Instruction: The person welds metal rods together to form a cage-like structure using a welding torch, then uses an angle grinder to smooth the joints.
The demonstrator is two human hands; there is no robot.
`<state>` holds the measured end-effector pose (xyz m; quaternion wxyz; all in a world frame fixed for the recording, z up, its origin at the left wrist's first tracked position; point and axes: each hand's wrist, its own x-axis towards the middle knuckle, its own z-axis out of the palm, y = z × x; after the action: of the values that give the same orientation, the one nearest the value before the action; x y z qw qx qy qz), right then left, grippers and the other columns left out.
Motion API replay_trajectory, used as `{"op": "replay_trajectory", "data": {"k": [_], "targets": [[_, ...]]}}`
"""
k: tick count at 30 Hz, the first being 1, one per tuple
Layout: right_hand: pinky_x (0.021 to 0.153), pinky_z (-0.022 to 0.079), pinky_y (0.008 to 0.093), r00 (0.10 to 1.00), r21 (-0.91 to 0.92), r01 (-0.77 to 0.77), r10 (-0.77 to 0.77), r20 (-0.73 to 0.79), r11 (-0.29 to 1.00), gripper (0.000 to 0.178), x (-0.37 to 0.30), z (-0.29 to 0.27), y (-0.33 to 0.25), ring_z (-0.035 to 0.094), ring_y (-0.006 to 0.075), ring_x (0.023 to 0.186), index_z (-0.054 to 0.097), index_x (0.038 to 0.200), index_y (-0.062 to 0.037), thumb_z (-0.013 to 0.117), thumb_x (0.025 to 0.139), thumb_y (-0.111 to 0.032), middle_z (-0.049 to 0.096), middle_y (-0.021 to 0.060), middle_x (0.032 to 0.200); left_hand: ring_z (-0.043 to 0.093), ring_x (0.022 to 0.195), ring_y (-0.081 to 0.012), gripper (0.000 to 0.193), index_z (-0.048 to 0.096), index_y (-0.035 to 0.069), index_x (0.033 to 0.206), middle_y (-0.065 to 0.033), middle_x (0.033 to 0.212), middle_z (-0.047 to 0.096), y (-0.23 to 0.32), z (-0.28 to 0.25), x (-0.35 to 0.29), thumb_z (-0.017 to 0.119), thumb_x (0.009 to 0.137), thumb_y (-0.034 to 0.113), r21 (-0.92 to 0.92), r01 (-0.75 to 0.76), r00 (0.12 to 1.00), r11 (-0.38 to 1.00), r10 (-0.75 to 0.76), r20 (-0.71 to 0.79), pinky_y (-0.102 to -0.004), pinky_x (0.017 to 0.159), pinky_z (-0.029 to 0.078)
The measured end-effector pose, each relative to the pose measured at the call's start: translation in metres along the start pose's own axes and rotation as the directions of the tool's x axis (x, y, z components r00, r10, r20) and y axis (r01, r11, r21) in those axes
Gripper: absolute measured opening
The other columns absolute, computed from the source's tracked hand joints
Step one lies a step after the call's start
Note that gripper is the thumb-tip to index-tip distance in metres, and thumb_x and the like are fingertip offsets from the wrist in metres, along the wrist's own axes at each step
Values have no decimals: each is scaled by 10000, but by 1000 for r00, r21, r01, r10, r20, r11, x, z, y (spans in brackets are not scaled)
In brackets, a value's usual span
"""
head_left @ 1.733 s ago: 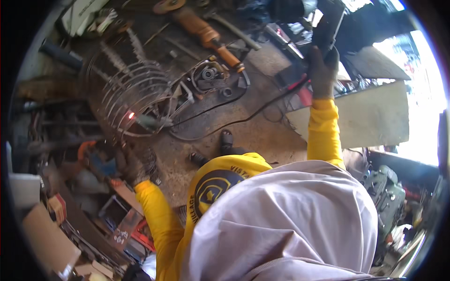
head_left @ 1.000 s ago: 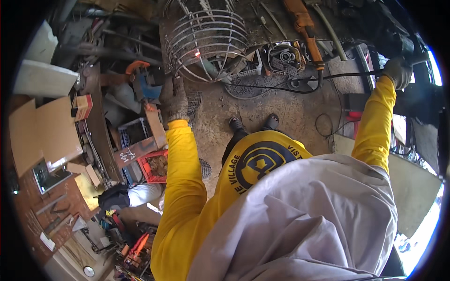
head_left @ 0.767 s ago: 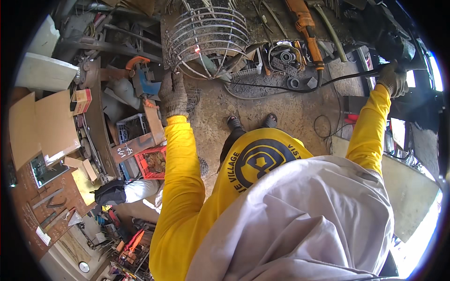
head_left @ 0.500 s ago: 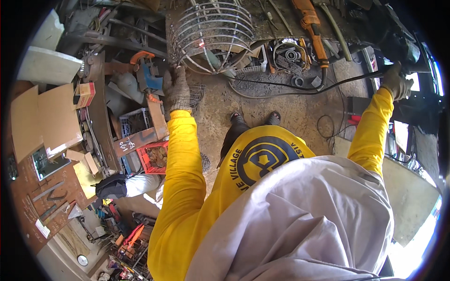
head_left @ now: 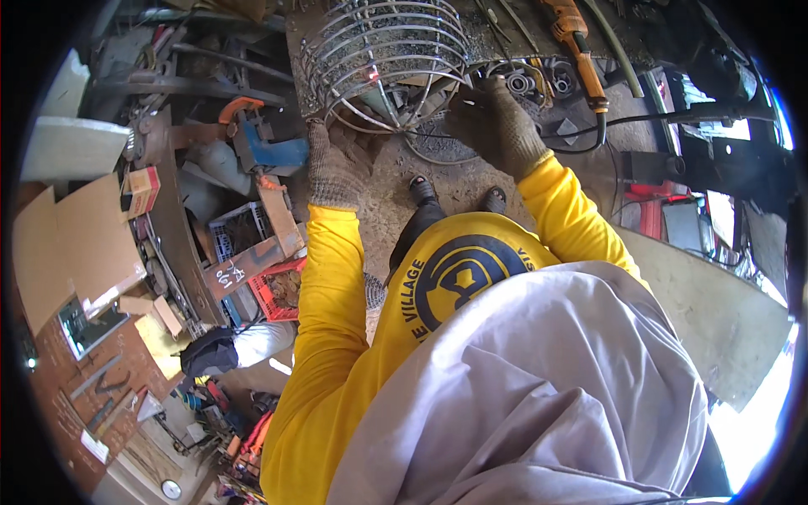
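A round cage of bent metal rods (head_left: 383, 63) lies at the edge of the dark workbench, its curved ribs facing up. My left hand (head_left: 337, 168), in a knitted work glove, is closed on the cage's near left rim, its thumb up against the metal. At the near right rim is my right hand (head_left: 501, 130), gloved too, with its fingers curled at the rods; part of that grip is hidden. A small red glowing spot shows on one upright rod.
An orange power tool (head_left: 579, 59) with a black cord lies on the bench (head_left: 623, 50) to the right. At left are a blue clamp-like tool (head_left: 273, 151), a red crate (head_left: 273, 290) and cardboard (head_left: 76, 252). Metal rings (head_left: 519, 82) sit below the bench edge.
My right hand has left the black cable at the far right and come left to the cage's right rim. My left hand stays at the left rim, and the view has shifted slightly.
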<state>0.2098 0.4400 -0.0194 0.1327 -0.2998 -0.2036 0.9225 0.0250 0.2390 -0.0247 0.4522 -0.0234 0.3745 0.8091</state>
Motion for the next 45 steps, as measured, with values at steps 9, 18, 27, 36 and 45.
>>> {"op": "replay_trajectory", "data": {"k": [9,18,27,36,45], "targets": [[1185,277,509,939,251,31,-114,325,967,694,25,10,34,442,358,1365,374,1481,-4,306,1042,-537,458,172,1497,583,1212,-340,653,515,93,1375,-133,1376,572,-7,-12,6,443,980,608,-110,65,998,992,-67,-14,-541,1024,505],[1079,409,457,944,374,80,-191,270,924,504,37,2,44,609,268,1145,547,1312,-45,430,1041,-453,645,100,1255,567,1235,-329,677,486,119,1407,-108,1382,567,0,-5,1,464,962,628,-79,69,996,994,-65,59,-541,1065,463],[1056,430,479,981,369,81,-139,135,926,457,34,13,42,625,269,1118,550,1279,-52,409,1055,-425,670,100,1181,565,1229,-310,705,485,159,1406,-85,1370,564,-3,-23,9,465,930,680,-25,77,995,997,-75,63,-538,1051,478],[1081,407,484,973,397,61,-144,183,916,445,38,7,43,628,258,1094,539,1292,-49,412,1056,-405,671,97,1179,573,1204,-304,726,510,156,1375,-72,1362,570,-2,-7,8,486,905,708,22,55,997,998,-54,-53,-506,991,519],[1109,377,487,945,417,-14,-124,303,909,477,30,18,33,539,308,1226,473,1344,-25,410,1057,-401,568,145,1325,655,1058,-337,628,617,127,1244,-92,1075,712,-2,4,10,578,898,650,-201,70,998,977,-70,6,-570,958,517]]}}
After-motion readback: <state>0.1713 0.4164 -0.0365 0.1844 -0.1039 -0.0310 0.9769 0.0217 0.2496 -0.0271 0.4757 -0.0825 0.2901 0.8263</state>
